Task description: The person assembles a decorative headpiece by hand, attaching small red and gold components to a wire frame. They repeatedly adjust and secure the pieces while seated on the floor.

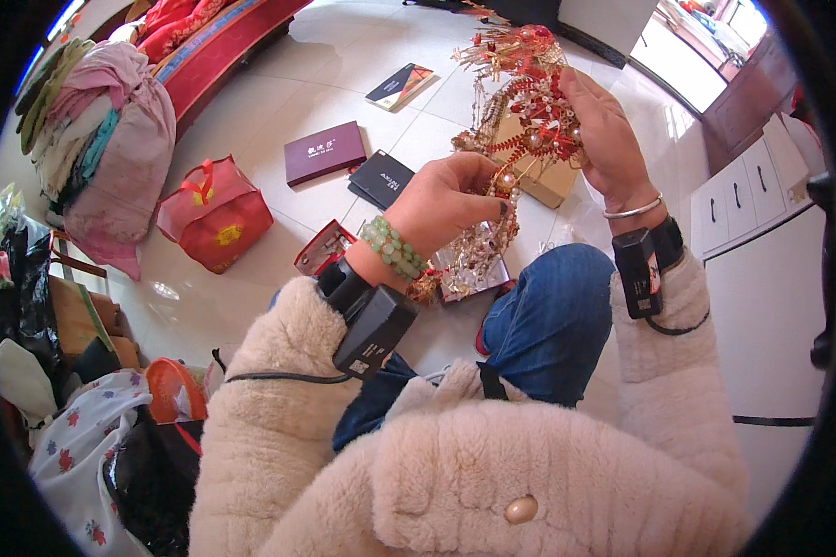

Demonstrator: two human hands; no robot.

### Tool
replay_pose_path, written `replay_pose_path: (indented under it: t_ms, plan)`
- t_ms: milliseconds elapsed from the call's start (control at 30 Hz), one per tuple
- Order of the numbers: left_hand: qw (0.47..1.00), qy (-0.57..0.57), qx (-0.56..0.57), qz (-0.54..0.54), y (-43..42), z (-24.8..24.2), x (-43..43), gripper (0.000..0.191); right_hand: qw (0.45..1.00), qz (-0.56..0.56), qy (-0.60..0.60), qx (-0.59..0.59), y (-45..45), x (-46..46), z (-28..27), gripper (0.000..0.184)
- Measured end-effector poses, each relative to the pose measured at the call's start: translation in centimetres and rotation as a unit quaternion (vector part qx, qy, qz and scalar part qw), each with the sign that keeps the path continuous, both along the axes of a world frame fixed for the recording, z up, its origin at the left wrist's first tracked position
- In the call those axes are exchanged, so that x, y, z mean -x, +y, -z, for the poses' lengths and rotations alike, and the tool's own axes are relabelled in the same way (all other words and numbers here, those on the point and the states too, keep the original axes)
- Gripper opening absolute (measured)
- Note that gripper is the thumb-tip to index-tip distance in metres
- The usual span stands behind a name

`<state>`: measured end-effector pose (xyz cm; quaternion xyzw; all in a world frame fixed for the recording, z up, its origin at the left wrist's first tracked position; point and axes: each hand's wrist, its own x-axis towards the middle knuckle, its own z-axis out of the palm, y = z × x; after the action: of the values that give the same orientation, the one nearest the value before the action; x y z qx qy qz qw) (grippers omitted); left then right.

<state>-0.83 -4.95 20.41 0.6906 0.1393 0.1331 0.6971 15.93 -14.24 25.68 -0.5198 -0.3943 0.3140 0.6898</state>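
My right hand point(606, 143) holds up a tangled cluster of red and gold hair ornaments point(540, 104) with beads, pearls and wire sprigs. Lower and to the left, my left hand point(446, 198) pinches pearl-studded strands point(507, 182) that hang from the cluster. Its fingertips are partly hidden among the beads. Beneath these strands, an open box point(474, 282) on the floor holds more beaded jewellery, partly covered by my left forearm. Behind the ornaments lies a tan cardboard box point(550, 188).
Left of my hands are a small red box point(324, 247), a black flat box point(383, 179), a purple box point(326, 153) and a red gift bag point(214, 212). A booklet point(400, 85) lies farther off. A pink cloth bundle point(122, 132) stands left; a white cabinet point(763, 299) stands right.
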Motion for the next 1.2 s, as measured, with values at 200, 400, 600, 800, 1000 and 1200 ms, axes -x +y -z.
replay_pose_path:
  t_ms: [200, 400, 600, 800, 1000, 1200]
  plan:
    - [0.999, 0.024, 0.004, -0.024, -1.3, -0.8, -0.3, 0.035, 0.999, 0.044, -0.013, -0.009, -0.4, -0.1, 0.7, 0.034]
    - [0.990, 0.031, -0.115, -0.077, -2.3, -0.3, -0.4, 0.035, 1.000, 0.022, 0.009, -0.004, -1.0, 0.3, 1.3, 0.035]
    - [0.981, 0.019, -0.189, -0.048, -1.3, 0.6, -0.1, 0.030, 0.999, 0.000, 0.036, 0.029, -1.3, 0.4, 1.3, 0.034]
    - [0.996, -0.015, -0.083, 0.019, -0.2, 0.8, 0.5, 0.026, 0.995, 0.018, 0.091, 0.023, -1.2, 0.3, 1.7, 0.034]
    - [0.996, 0.005, -0.087, 0.020, 0.2, 1.0, 0.9, 0.029, 0.998, -0.002, 0.063, -0.012, -1.2, 0.8, 2.5, 0.035]
    - [0.974, -0.034, -0.223, 0.033, 0.7, 1.3, 1.3, 0.029, 0.998, 0.004, 0.062, 0.030, -1.6, 0.3, 2.7, 0.034]
